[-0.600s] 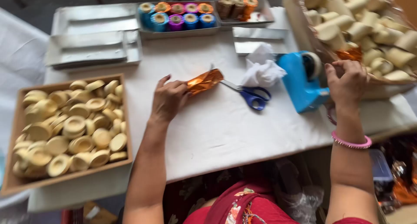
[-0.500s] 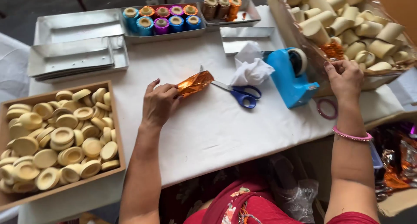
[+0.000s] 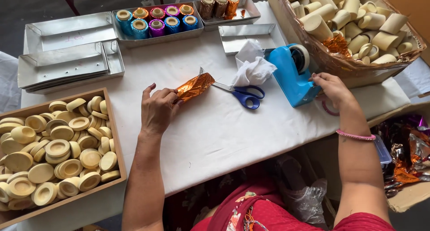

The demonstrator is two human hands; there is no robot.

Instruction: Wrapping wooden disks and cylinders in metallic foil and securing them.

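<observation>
The left hand (image 3: pixel 157 109) pins an orange foil-wrapped piece (image 3: pixel 194 86) on the worktop (image 3: pixel 215 132), fingers closed on it. The right hand (image 3: pixel 330 88) pinches at the blue tape dispenser (image 3: pixel 290 74), seemingly pulling tape; next calls for tearing a strip cleanly. Scissors (image 3: pixel 242 94) and a crumpled cloth (image 3: pixel 251 69) lie between them.

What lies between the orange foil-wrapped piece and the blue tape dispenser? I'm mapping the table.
In the head view, blue-handled scissors and a crumpled white cloth lie between the orange foil-wrapped piece and the blue tape dispenser.
</observation>
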